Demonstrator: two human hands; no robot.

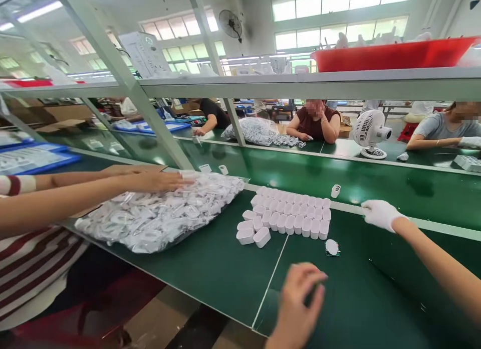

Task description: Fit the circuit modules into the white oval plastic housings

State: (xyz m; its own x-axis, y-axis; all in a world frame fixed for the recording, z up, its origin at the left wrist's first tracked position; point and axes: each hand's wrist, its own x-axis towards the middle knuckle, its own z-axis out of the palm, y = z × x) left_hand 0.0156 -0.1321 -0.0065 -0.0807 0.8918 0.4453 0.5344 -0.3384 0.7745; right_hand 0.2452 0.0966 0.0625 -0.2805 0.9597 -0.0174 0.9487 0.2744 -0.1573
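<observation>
My left hand (300,301) is bare and hovers over the near edge of the green table (210,274). Its fingers are half curled, with a gap between thumb and forefinger and nothing seen in it. A white glove covers my right hand (381,214), whose closed fingers are at the pale rail; whatever they may hold is hidden. Left of it, a small white case (335,190) with an open end stands by the rail. Rows of white oval caps (293,218) fill the table's middle. A round white piece on a small green board (332,247) lies between my hands.
A co-worker's hands (158,181) rest on a big clear bag of white parts (150,223) at left. Beyond the rail runs a green belt (394,188) with two white pieces farther left. A shelf (263,88) with a red tray (391,55) spans overhead. Other people sit opposite.
</observation>
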